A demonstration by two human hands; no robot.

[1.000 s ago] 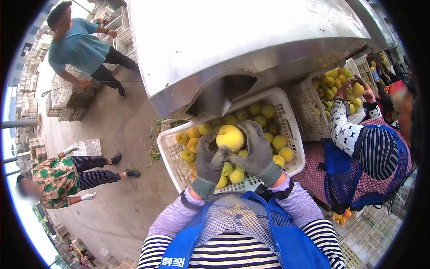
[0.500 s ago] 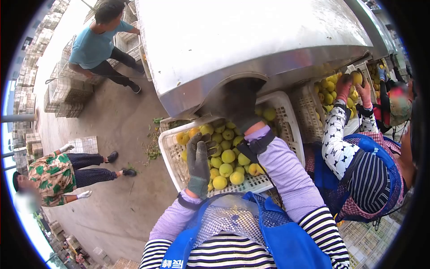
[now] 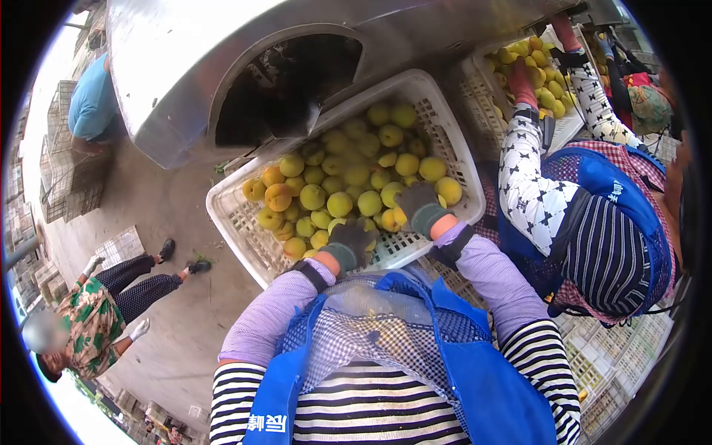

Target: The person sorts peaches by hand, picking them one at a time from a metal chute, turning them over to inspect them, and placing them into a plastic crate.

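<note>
A white plastic crate in front of me holds many yellow-green, round fruits that look like yellow peaches, some blushed orange. Both my hands wear dark gloves. My left hand reaches over the crate's near side, its fingers bent down among the fruit and partly hidden. To its right, my right hand curls its fingers over a yellow peach close to the near rim. Beyond the crate is the dark opening of a metal machine.
At the right a co-worker in patterned sleeves reaches into another crate of fruit. A person in a leafy shirt stands at the left, and one in blue is bent by stacked crates.
My right hand has come out of the machine's opening and down to the fruit. My left hand has lowered toward the near rim. The view has shifted, and the person in blue now bends down.
</note>
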